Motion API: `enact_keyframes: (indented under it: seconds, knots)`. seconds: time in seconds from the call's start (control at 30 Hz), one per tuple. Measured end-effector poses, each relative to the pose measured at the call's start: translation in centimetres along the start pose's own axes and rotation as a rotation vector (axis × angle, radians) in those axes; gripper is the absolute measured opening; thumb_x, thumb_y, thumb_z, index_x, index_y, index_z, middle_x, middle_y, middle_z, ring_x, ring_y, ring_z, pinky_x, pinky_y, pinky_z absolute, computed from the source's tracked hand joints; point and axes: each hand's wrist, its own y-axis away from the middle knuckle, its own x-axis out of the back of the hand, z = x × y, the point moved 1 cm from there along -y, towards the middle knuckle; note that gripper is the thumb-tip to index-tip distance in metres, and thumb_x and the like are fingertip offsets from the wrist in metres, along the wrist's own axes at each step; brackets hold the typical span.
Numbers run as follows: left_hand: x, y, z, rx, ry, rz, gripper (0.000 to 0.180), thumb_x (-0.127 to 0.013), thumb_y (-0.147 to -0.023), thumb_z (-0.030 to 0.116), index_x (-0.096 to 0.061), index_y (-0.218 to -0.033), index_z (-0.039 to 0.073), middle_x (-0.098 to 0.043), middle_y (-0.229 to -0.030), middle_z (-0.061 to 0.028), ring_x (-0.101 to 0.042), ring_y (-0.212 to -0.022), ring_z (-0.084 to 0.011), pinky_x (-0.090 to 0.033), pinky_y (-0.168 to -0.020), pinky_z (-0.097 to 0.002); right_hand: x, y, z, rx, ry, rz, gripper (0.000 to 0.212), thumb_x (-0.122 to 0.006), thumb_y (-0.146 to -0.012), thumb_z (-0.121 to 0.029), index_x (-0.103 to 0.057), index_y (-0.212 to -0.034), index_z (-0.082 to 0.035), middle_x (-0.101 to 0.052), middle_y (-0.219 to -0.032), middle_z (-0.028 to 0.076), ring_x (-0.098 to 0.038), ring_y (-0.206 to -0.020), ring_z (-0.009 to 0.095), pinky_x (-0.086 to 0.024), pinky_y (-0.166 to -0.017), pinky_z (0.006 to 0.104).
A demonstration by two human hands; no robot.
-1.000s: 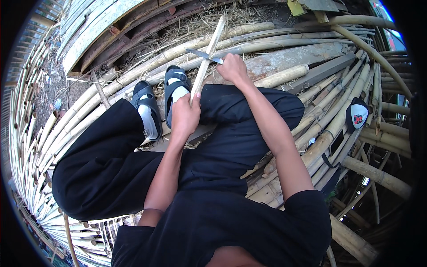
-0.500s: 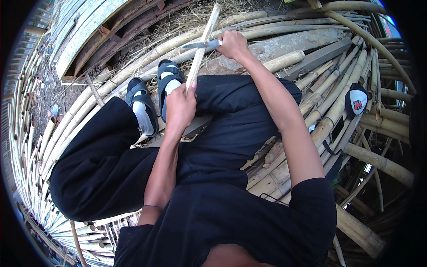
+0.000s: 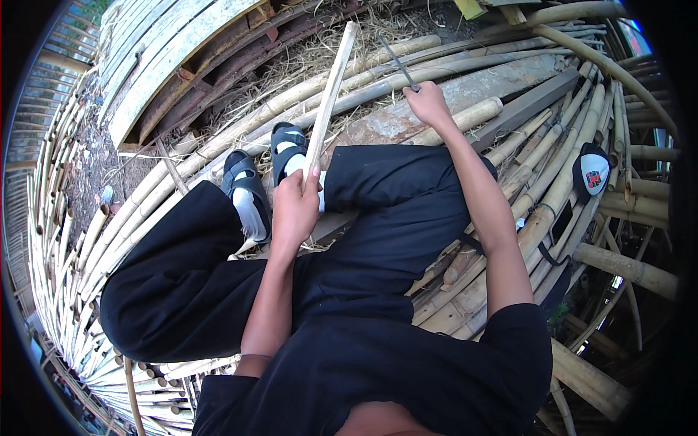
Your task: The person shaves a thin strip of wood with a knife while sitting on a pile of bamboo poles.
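My left hand [image 3: 297, 207] is closed round the lower end of a pale split bamboo strip [image 3: 331, 94], which slants up and away past my sandalled feet. To the right, my right hand [image 3: 427, 103] grips the handle of a knife [image 3: 398, 62]. The knife's thin dark blade points up and left, apart from the strip. Its handle is mostly hidden in my fingers. Both hands are out beyond my bent legs in black trousers [image 3: 392, 192].
Bamboo poles [image 3: 254, 138] lie in long rows around me. Beyond my right hand is a flat stone-like slab [image 3: 465, 80]. White boards [image 3: 160, 58] stand at the far left. A black-and-white cap [image 3: 592, 174] rests on bamboo at the right.
The knife has come off the strip and swung right with my right hand, its blade now angled up and left. My left hand still holds the strip.
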Motion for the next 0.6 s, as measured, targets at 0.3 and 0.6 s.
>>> enact_keyframes:
  seconds: [0.3,0.6]
  knots:
    - [-0.8,0.8,1.7,-0.113,-0.145,0.106,0.037,-0.052,-0.096,0.024,-0.059,-0.080,-0.008,-0.057,-0.061,-0.0273,-0.058,-0.056,-0.0426,-0.044,-0.057,-0.0475,-4.1,6.4,-8.4,0.313,0.197,-0.211,0.028,-0.061,-0.078,-0.022,-0.069,-0.080,0.005,-0.065,-0.079,0.029,-0.066,-0.081,0.043,-0.053,-0.076,0.0485]
    - [-1.5,0.6,0.7,-0.167,-0.224,0.174,0.037,-0.053,-0.096,0.024,-0.058,-0.079,-0.009,-0.054,-0.060,-0.0286,-0.057,-0.055,-0.0440,-0.043,-0.054,-0.0482,-5.9,5.5,-7.8,0.330,0.166,-0.195,0.022,-0.062,-0.071,-0.015,-0.068,-0.076,0.006,-0.064,-0.077,0.030,-0.066,-0.079,0.043,-0.054,-0.074,0.0485]
